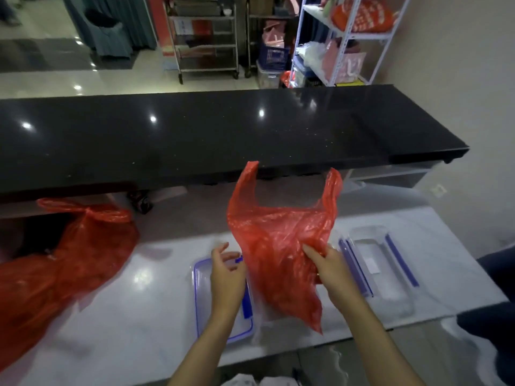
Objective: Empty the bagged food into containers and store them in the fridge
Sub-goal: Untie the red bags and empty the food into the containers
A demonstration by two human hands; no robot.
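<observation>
My right hand (pixel 330 267) grips a crumpled red plastic bag (pixel 278 240) and holds it up above the white counter (pixel 125 310), its two handles pointing upward. The bag looks limp. My left hand (pixel 227 271) hovers just left of the bag with fingers loosely curled, holding nothing. Beneath that hand lies a clear container lid with blue rim and clips (pixel 200 296). To the right of the bag stands a clear rectangular container with blue clips (pixel 379 263). A second red bag (pixel 64 263), knotted at the top and bulging, lies on the counter at the left.
A long black glossy bar top (pixel 195 135) runs across behind the white counter. Beyond it stand metal trolleys (pixel 206 37) and a white shelf rack (pixel 342 37) with bags. A dark object (pixel 496 316) sits at the right edge.
</observation>
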